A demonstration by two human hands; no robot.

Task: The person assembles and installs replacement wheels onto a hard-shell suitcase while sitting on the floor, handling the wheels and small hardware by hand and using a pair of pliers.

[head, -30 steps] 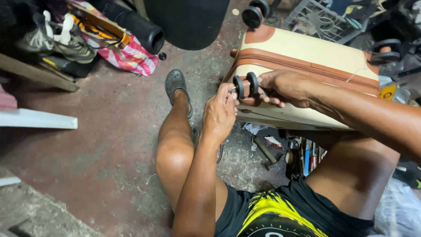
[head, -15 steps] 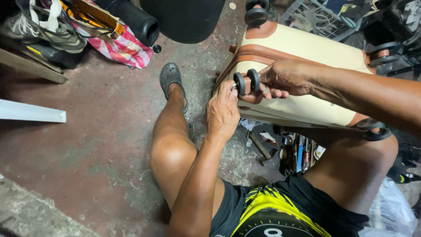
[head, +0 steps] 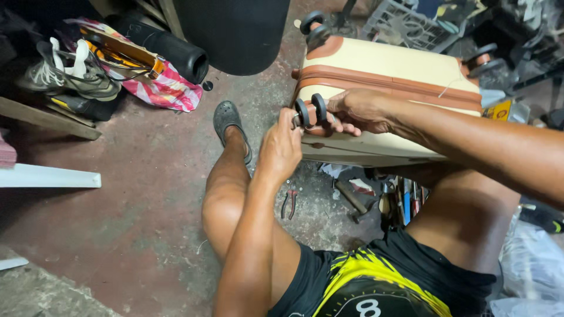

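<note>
A cream suitcase (head: 388, 70) with brown trim lies on its side across my lap. My right hand (head: 358, 110) grips its near corner next to a black double wheel (head: 310, 110). My left hand (head: 282, 147) is closed against that same corner just below the wheel; what its fingers hold is hidden. Two more black wheels show at the far corners, one (head: 314, 26) at the left and another (head: 482, 58) at the right.
Pliers (head: 288, 202) and a hammer (head: 352, 199) lie on the stained floor by my leg. Shoes (head: 70, 73), a pink patterned bag (head: 164, 88) and a black roll (head: 170, 47) sit at the back left. A white board (head: 50, 176) lies at the left.
The view has shifted slightly, so the suitcase sits lower in frame. Both hands stay at the wheel corner, with little visible movement.
</note>
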